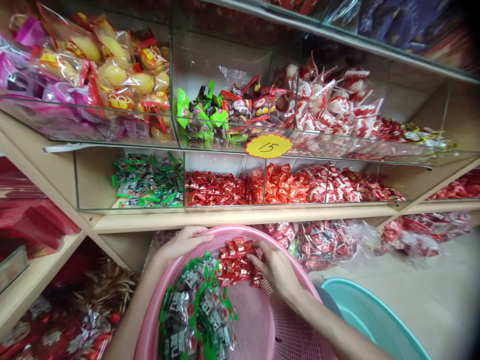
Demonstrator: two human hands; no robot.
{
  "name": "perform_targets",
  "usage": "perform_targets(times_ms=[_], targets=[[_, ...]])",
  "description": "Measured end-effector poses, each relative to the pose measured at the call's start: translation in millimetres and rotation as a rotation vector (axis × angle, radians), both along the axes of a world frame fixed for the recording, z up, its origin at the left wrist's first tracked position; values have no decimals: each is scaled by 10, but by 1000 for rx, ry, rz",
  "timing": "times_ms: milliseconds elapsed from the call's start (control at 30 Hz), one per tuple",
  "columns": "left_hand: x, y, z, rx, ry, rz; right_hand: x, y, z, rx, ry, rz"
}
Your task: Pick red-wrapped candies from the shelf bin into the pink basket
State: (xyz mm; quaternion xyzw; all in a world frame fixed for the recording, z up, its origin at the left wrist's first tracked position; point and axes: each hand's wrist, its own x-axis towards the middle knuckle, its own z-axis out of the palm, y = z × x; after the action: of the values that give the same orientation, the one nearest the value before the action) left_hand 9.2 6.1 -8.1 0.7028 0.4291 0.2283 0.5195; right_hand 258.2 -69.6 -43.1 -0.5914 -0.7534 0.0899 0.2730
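Before you is the basket [253, 316], in front of the shelf ledge [240, 216]. Inside it, the larger pile of sweets [187, 312] lies along the left, and the smaller pile [235, 267] lies at the far side, to its right. Your left grip [185, 241] is at the far-left rim; your right grip [277, 271] is inside, against the smaller pile's right side. To the basket's right stands the basin [363, 307]. Above the ledge is the lower row of bins [93, 182], then the upper row of bins [213, 60], a price tag [269, 145] on its front.
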Motion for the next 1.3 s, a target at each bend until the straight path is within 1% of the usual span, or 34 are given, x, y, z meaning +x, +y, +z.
perform_targets(times_ms=[133, 333, 433, 500, 567, 667, 700, 767, 833, 933, 1000, 1300], targets=[[-4, -25, 15, -34, -8, 22, -7, -36, 37, -25, -41, -5], [-9, -16, 0, -27, -15, 11, 19, -102, 20, -22, -52, -15], [-16, 3, -30, 0, -16, 4, 28, -114, 103, -5, -29, -9], [-19, 12, -52, 13, -35, -1, 22, -69, 248, 24, -9, 11], [-18, 20, -72, 19, -49, -8, -3, 50, 463, 81, 4, 44], [-13, 33, -96, 26, -48, 1, -87, 387, 838, 198, -42, 127], [-12, 37, -102, 28, -46, 8, -125, 535, 951, 225, -84, 173], [-14, 43, -109, 30, -42, 17, -204, 853, 1126, 263, -236, 222], [-18, 45, -111, 27, -39, 13, -277, 1151, 1218, 241, -428, 254], [-26, 41, -113, 7, -55, 7, -364, 1462, 1226, 170, -686, 286], [-29, 39, -116, -5, -70, 5, -407, 1563, 1190, 142, -767, 295], [-27, 50, -115, -42, -89, -5, -454, 1652, 1058, 140, -782, 315]])
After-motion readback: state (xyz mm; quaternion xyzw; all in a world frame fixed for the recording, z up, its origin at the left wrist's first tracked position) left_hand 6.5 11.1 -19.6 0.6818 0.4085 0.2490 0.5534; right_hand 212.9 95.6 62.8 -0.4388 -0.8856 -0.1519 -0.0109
